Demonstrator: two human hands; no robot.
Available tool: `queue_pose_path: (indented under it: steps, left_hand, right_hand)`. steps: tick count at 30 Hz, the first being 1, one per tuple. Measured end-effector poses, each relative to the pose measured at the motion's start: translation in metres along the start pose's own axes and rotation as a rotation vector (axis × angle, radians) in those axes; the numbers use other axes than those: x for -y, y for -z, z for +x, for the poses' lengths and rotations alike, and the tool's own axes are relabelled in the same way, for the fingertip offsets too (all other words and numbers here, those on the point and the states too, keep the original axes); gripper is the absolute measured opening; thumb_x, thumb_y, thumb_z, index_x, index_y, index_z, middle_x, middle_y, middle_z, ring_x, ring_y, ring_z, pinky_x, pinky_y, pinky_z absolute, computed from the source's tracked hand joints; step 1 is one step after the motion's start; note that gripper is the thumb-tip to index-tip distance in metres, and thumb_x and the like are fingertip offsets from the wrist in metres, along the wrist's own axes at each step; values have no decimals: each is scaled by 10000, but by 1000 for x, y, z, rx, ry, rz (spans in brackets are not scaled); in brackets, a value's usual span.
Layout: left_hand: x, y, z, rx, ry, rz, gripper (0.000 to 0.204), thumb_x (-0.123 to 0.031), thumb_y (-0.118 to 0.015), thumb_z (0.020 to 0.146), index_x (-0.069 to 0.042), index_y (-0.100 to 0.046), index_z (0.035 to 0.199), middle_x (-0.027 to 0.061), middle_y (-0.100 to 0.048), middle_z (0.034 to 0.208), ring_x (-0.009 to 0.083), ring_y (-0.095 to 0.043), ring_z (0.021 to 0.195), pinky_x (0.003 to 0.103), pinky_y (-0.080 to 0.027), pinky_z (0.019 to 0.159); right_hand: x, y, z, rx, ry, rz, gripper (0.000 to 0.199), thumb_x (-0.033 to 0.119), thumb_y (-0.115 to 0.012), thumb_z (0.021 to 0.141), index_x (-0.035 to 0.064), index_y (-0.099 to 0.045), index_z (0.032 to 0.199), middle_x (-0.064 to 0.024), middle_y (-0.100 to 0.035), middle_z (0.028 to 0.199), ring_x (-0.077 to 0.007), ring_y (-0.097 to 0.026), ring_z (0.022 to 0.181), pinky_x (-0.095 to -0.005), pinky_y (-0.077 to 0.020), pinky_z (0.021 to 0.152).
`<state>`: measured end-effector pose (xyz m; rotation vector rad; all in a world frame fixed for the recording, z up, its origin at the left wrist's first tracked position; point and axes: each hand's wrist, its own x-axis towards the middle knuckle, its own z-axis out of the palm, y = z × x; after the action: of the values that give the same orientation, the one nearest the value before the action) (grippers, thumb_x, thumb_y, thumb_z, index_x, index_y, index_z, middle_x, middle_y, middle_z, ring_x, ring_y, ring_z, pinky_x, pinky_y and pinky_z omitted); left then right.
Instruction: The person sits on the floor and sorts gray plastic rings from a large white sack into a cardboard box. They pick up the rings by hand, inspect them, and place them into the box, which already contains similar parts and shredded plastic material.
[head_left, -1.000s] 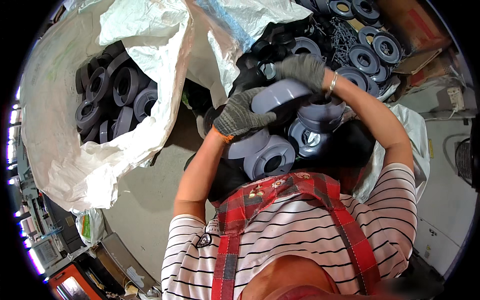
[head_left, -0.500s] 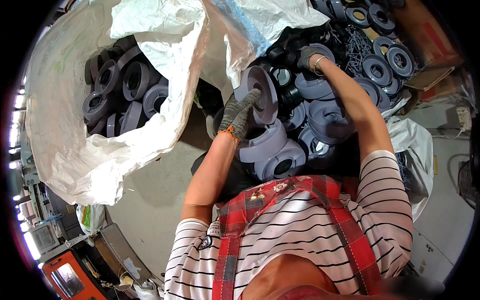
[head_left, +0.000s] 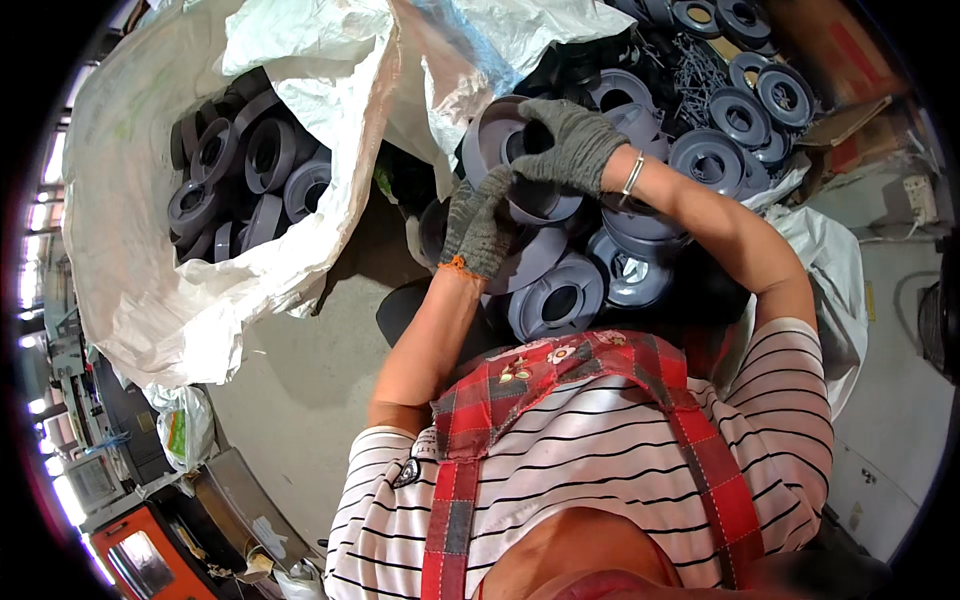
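Note:
Both my hands wear grey knit gloves and meet at one grey plastic ring [head_left: 486, 140], a wide cup-like piece with a dark round opening. My left hand [head_left: 478, 228] is closed on its lower edge. Reaching in from the right, my right hand [head_left: 578, 148] curls its thumb and fingers at the opening. Something dark shows between them, but I cannot make out what it is. More grey rings lie close below, one [head_left: 556, 298] with a black centre and another [head_left: 632, 268] with a shiny clear piece inside.
On the left, a big white woven sack [head_left: 130, 310] stands open with several grey rings [head_left: 268, 155] inside. Grey screws [head_left: 700, 80] are heaped at the upper right beside more rings [head_left: 740, 117]. A cardboard box [head_left: 850, 125] stands at far right; an orange machine [head_left: 140, 560] is lower left.
My right hand has come left from the heap of parts to the grey ring. My left hand has stayed on the ring, which is turned and slightly lower left.

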<state>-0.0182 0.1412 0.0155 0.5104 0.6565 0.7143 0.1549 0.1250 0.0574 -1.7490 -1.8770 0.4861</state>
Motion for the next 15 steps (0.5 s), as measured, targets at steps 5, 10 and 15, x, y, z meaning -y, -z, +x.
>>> queue_pose_path:
  steps: [5,10,15]
  left_hand:
    - [8,7,-16,26,-79,83,274,-128,-608,807,-24,-546,1052,85,-603,915,175,-592,784,293,-500,610]
    - [-8,13,-22,57,19,301,271,-158,-599,817,3,-567,1032,105,-612,947,205,-597,827,332,-496,699]
    - [-8,-4,-35,107,11,291,199,-151,-612,810,-19,-598,958,52,-614,876,122,-579,748,254,-462,608]
  right_hand:
    - [15,8,-26,146,83,-220,793,371,-715,620,-6,-393,1239,-240,-462,1184,-358,-448,1115,-388,-385,940]
    - [8,8,-43,62,383,-347,705,291,-707,626,5,-429,1208,-221,-467,1177,-347,-461,1099,-405,-391,932]
    - [17,23,-41,197,596,-391,616,254,-696,612,65,-492,1162,-208,-483,1134,-322,-467,1086,-410,-407,905]
